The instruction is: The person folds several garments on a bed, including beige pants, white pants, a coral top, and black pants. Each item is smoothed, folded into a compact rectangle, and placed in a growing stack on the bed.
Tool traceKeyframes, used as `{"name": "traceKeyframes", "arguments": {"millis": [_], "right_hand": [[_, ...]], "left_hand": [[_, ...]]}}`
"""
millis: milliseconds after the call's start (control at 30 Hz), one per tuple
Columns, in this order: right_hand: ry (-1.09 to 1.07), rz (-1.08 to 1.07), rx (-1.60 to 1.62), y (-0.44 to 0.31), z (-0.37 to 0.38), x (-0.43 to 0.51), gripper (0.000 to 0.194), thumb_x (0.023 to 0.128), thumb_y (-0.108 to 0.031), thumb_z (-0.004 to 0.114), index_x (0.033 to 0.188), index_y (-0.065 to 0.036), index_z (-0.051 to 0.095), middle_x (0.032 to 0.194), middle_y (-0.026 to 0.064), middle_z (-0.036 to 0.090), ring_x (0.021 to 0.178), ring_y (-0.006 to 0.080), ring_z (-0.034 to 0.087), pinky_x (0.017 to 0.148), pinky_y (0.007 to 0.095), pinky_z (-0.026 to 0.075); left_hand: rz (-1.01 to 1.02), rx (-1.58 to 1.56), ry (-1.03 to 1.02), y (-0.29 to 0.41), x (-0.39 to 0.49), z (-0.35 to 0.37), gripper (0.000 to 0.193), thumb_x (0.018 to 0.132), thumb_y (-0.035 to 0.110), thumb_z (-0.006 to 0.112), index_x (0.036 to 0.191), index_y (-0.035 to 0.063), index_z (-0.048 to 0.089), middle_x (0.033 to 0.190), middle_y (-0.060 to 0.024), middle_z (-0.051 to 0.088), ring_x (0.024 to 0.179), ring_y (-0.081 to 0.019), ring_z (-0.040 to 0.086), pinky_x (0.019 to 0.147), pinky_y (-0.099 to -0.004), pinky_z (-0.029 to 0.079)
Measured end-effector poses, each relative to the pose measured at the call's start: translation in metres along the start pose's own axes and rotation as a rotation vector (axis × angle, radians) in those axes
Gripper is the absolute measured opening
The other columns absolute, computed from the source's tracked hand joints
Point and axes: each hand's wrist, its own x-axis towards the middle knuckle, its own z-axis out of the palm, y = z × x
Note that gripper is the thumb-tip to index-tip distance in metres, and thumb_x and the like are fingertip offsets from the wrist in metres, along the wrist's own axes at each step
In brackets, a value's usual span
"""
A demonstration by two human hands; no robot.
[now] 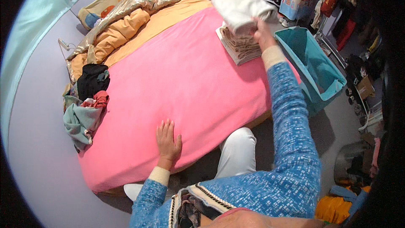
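My right hand [263, 34] is stretched out to the far right side of the bed and grips a folded white cloth [237, 6], blurred by motion. Just below it sits a stack of folded beige and brown cloths [240, 45], partly hidden by the white cloth and my hand. The stack rests on a pink bed sheet [177, 69]. Palm down, my left hand [168, 141] lies flat on the same sheet near the bed's front edge, holding nothing.
A teal fabric hamper [316, 63] stands on the floor at the right of the bed. Crumpled clothes [85, 110] lie along the left side. An orange quilt [123, 28] is bunched at the far left. A clothes rack [332, 47] stands beyond the hamper.
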Motion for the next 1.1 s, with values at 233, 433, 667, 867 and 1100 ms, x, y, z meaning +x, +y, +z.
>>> {"name": "traceKeyframes", "arguments": {"millis": [233,433,667,867,1100], "right_hand": [[0.119,0.107,-0.236,0.066,-0.084,-0.001,0.055,0.084,-0.014,0.073,0.131,0.003,0.051,0.116,0.0136,0.063,0.087,0.0261,0.068,0.069,0.0390,0.058],[0.159,0.142,-0.065,0.049,-0.067,-0.013,0.051,0.080,-0.005,0.073,0.128,0.001,0.054,0.118,0.0152,0.063,0.101,0.0299,0.066,0.079,0.0430,0.058],[0.081,0.136,-0.115,0.032,-0.070,-0.031,0.053,0.080,-0.005,0.075,0.129,-0.001,0.053,0.120,0.0158,0.061,0.113,0.0317,0.060,0.093,0.0500,0.051],[0.196,-0.937,-1.009,0.036,-0.016,-0.093,0.073,0.088,-0.021,0.072,0.147,-0.001,0.034,0.142,0.0215,0.042,0.138,0.0363,0.034,0.114,0.0520,0.026],[-0.075,-0.981,-2.019,0.008,0.074,-0.032,0.098,0.083,-0.073,0.058,0.152,-0.009,0.033,0.154,0.0202,0.035,0.148,0.0417,0.020,0.112,0.0722,0.009]], "left_hand": [[-0.008,-0.001,-0.009,0.001,-0.002,0.005,0.058,0.089,0.029,0.058,0.140,0.0026,0.050,0.148,-0.0168,0.047,0.140,-0.0384,0.037,0.117,-0.0550,0.022],[0.010,-0.004,0.023,-0.002,-0.004,0.004,0.057,0.089,0.029,0.057,0.139,0.0032,0.051,0.149,-0.0161,0.046,0.140,-0.0371,0.037,0.117,-0.0548,0.023],[-0.001,-0.038,0.028,0.000,-0.006,0.005,0.055,0.087,0.021,0.058,0.138,0.0015,0.051,0.146,-0.0178,0.048,0.139,-0.0387,0.038,0.116,-0.0539,0.024],[-0.021,-0.046,0.032,0.001,-0.006,0.006,0.056,0.086,0.024,0.058,0.137,0.0020,0.052,0.145,-0.0171,0.049,0.138,-0.0379,0.040,0.116,-0.0543,0.024],[-0.009,0.005,0.030,-0.002,-0.007,0.008,0.055,0.086,0.024,0.058,0.136,0.0020,0.053,0.144,-0.0171,0.050,0.137,-0.0377,0.041,0.115,-0.0552,0.025]]}}
